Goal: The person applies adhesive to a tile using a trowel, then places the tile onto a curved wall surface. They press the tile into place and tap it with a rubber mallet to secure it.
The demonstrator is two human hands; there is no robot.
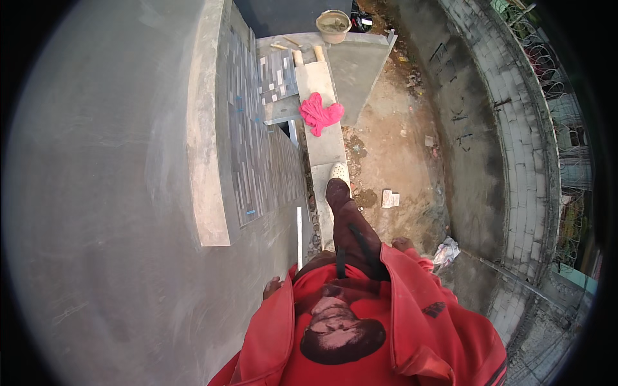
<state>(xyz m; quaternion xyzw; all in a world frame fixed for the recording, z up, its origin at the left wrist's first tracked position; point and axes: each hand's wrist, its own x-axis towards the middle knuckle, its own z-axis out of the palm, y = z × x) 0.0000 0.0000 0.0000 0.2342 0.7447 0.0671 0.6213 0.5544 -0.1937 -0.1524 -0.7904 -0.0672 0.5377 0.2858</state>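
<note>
My left hand (pixel 273 287) hangs low beside the grey plastered wall (pixel 148 193), mostly covered by the red jacket sleeve. On the other side, my right hand (pixel 403 244) shows only in part above the jacket's edge. Neither hand's fingers show clearly, and I make out nothing held. One foot in a pale perforated clog (pixel 339 172) stands on a narrow light walkway (pixel 327 145). Ahead of it, a crumpled bright pink cloth (pixel 320 114) lies across the walkway. A thin white strip (pixel 299 238) is near my left hand, along the wall.
Grey and white strip tiles (pixel 257 141) cover the wall beside a projecting ledge (pixel 209 141). At the far end stands a bucket (pixel 333 27) of grey material. On the right, lower dirt ground (pixel 399 154) holds a pale block (pixel 390 198) and a plastic bag (pixel 445 251), bounded by a block wall (pixel 515 141).
</note>
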